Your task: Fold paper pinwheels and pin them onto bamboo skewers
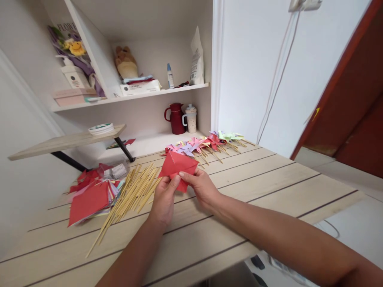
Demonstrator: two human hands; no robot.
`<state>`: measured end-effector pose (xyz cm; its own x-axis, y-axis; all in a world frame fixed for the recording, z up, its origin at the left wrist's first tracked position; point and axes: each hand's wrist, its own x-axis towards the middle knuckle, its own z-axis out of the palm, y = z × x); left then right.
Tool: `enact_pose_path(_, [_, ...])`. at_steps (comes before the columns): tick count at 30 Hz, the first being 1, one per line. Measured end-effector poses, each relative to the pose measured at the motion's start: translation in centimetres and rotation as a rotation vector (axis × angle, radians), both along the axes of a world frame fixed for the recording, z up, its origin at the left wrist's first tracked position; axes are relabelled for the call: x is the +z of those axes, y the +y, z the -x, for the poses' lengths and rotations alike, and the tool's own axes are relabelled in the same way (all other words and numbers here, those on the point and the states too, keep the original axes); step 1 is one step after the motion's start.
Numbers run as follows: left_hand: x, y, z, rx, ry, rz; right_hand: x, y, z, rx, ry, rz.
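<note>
Fingers [175, 183] of the left hand [163, 202] and of the right hand [205, 189] are pinched onto one piece of red paper [176, 162], with both thumbs pressed close together on its near side. By the fingers behind it the piece is probably supported, though these are mostly hidden and their exact grip cannot be told. It is held over the wooden table [239, 175], just in front of the row of paper pinwheels [214, 141], and a lower part is seen jutting below the thumbs. Line marks can be made out on its upper part, but whether they are creases or cuts cannot be settled.

From what is shown, the shaping of the paper by hand is judged to be the step in hand, since no stick is seen joined to it. For the next move, a steady pinch near the middle seems to be called for, with one thumb used as an anchor while a corner is guided inward, gently enough that the thin sheet is not torn. Loose bamboo sticks [131, 195] are spread to the left, and beyond them is set a stack of coloured paper [89, 201], red on top
</note>
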<state>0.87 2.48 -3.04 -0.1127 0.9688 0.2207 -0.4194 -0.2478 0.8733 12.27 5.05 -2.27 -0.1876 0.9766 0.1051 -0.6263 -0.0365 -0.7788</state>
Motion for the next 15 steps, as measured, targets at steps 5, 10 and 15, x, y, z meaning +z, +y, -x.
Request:
enact_pose_path(5, [0.15,-0.18,-0.12,0.025,0.032,0.013,-0.04,0.00,0.06,0.001,0.012,-0.003])
enact_pose_path(10, [0.35,-0.18,-0.11,0.041,0.006,0.025,-0.16,0.02,0.16,0.017,0.062,0.023])
enact_pose_path(15, [0.01,0.01,0.01,0.127,0.010,0.047,-0.34,-0.17,0.32,0.049,0.057,0.022])
